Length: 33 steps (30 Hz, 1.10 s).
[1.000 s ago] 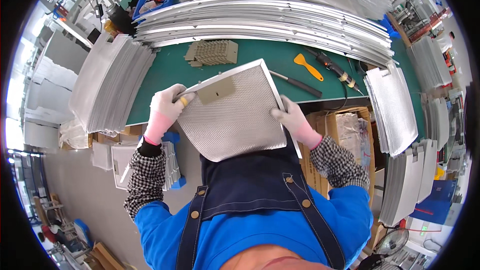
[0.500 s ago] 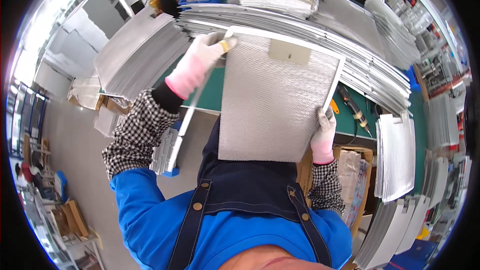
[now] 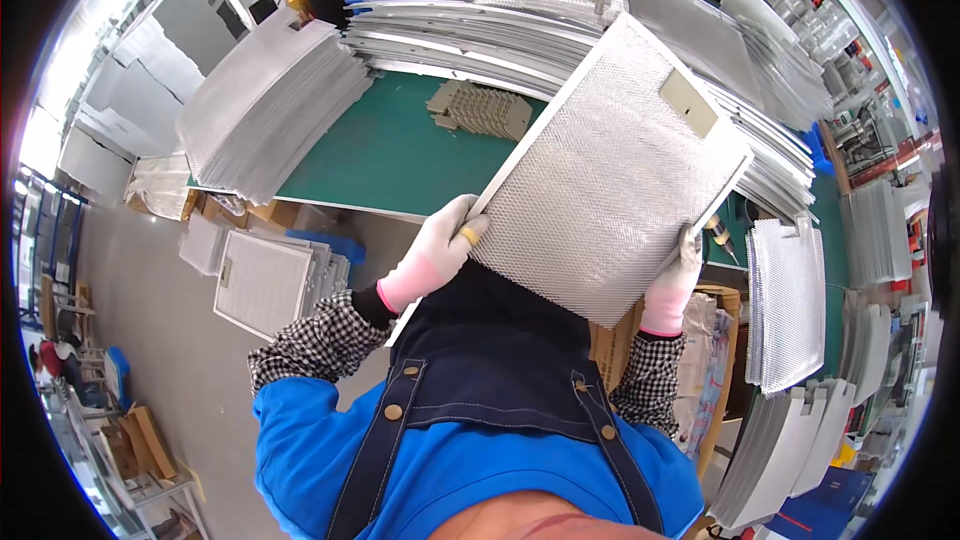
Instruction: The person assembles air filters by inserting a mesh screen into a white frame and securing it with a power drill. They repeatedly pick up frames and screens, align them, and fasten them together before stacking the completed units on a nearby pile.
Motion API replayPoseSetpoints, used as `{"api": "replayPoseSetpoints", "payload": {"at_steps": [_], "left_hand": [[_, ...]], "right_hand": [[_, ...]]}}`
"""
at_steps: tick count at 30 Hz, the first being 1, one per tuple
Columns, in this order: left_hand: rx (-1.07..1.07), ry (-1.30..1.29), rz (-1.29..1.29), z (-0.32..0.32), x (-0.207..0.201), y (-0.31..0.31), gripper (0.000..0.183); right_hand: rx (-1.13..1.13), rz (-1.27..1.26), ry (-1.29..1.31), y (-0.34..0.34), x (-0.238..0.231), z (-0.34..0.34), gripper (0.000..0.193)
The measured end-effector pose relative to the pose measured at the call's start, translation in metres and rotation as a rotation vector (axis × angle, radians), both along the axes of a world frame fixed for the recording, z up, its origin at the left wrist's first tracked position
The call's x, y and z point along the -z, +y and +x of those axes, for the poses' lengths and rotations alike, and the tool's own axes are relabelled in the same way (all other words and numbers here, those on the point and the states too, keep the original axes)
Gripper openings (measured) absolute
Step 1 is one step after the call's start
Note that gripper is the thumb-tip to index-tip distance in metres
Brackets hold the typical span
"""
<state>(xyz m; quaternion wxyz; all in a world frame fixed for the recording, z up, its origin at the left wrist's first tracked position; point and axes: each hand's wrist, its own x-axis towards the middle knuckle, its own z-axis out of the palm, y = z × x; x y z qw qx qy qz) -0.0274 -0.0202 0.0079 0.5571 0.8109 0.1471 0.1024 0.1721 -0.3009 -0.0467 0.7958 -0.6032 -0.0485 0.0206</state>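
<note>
A silvery mesh filter panel with a pale frame and a beige plate near its far edge is held tilted in front of my body. My left hand, in a white and pink glove with a yellow band on one finger, is closed at the panel's left edge. Below that hand a white metal strip sticks out, in line with this edge; how it joins the panel is hidden by the fingers. My right hand, gloved alike, grips the panel's right edge near its lower corner.
On the green table lie small beige plates, a long pile of frame strips and a stack of mesh sheets. A power screwdriver shows past the panel. More mesh sheets stand right; framed panels lean lower left.
The panel has turned clockwise and shifted right. My left hand has come down and nearer along its left edge with the strip, uncovering the beige plates on the table.
</note>
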Motion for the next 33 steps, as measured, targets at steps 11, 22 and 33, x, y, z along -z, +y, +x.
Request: {"api": "replayPoseSetpoints", "payload": {"at_steps": [11, 22, 33], "left_hand": [[0.204, 0.027, -0.549, -0.007, -0.001, 0.024, 0.052], [-0.083, -0.269, -0.272, 0.072, -0.054, 0.036, 0.03], [-0.078, -0.243, -0.107, 0.045, -0.014, -0.008, 0.022]], "right_hand": [[0.041, 0.013, -0.035, 0.011, -0.047, -0.021, 0.038], [-0.075, 0.138, -0.093, 0.035, -0.038, -0.035, 0.026], [0.117, -0.052, -0.22, 0.021, -0.046, -0.025, 0.04]]}}
